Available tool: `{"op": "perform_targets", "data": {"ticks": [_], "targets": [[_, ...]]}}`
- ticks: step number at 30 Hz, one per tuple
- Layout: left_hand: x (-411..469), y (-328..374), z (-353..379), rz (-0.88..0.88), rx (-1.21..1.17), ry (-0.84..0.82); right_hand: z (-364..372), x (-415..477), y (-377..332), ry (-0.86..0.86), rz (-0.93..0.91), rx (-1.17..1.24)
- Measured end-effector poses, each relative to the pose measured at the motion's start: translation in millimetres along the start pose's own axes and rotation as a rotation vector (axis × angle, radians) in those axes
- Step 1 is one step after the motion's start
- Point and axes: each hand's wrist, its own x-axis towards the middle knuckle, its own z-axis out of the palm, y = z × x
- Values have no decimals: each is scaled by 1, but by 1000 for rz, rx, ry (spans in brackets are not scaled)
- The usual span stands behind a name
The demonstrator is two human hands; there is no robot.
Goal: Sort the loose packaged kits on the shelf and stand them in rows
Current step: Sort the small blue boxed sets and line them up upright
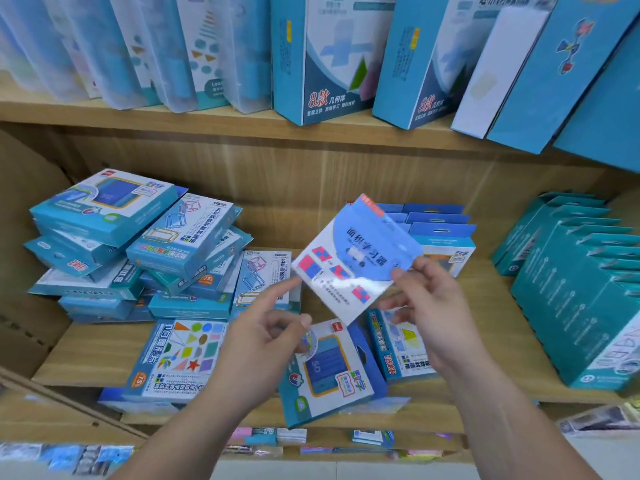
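You are holding a flat, clear-sleeved kit [349,268], printed with pink and blue squares, tilted in the air above the middle of the shelf [485,341]. Your right hand [433,306] is pinching its lower right edge between thumb and fingers. Your left hand [266,334] is loosely curled and gripping nothing, and its forefinger seems to be touching the kit's left corner, though the contact is hard to make out. Just behind the kit, a short row of blue boxes [440,230] is standing upright. Directly below your hands, a windowed box [329,372] is lying flat and overhanging the shelf's front edge, so a forearm brushing it could tip it off. The glossy sleeve could slip from so shallow a pinch. To the left, the heap of loose boxes [138,244] is leaning and could slide if bumped.
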Motion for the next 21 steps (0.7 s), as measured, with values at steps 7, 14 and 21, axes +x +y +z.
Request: {"op": "perform_targets", "data": {"ticks": [7,14,21], "targets": [[25,-35,-34,263,667,373,-42,42,-3,52,-195,-278],[34,-52,-31,243,1099,357,-46,69,29,17,-179,-635],[36,-43,-26,108,1201,341,-38,76,56,151,-179,-724]]}}
